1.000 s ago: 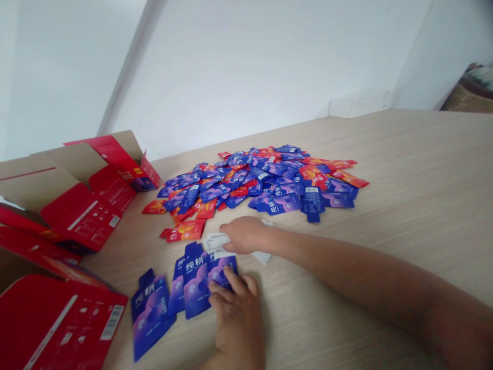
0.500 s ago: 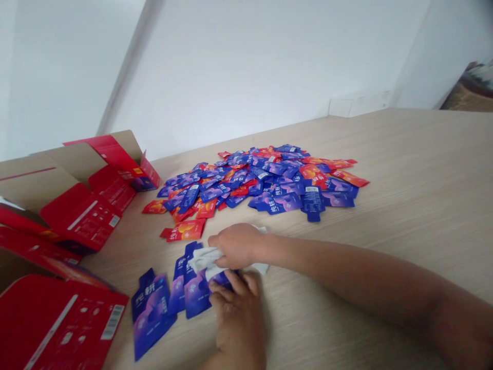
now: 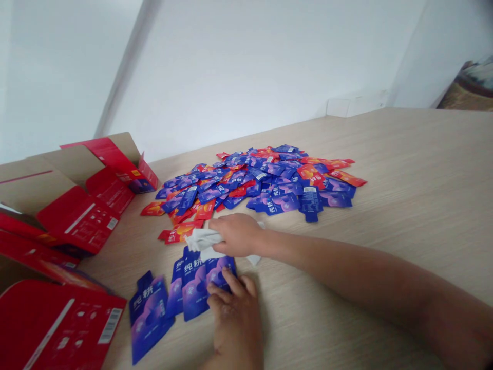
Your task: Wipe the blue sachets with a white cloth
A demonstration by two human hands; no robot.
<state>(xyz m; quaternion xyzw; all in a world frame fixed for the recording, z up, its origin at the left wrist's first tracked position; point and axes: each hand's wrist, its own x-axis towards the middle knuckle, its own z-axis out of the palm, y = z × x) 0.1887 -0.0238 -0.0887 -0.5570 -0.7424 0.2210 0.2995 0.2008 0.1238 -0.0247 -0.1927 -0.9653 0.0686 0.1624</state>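
My right hand (image 3: 238,234) is closed around a crumpled white cloth (image 3: 203,239), which rests on the top edge of a blue-purple sachet (image 3: 194,282) lying on the wooden table (image 3: 404,169). My left hand (image 3: 235,318) lies just below, fingertips pressed flat on the lower right part of a few overlapping blue sachets. Another blue sachet (image 3: 148,316) lies apart to the left.
A wide heap of blue and red sachets (image 3: 258,180) covers the table beyond my hands. Open red cardboard boxes (image 3: 80,205) stand at the left, with a flat red box (image 3: 54,329) at the lower left. White walls rise behind the table.
My right hand slid the cloth left and down over the blue sachet, then back up to its top edge. My left hand stayed pressed on the sachets.
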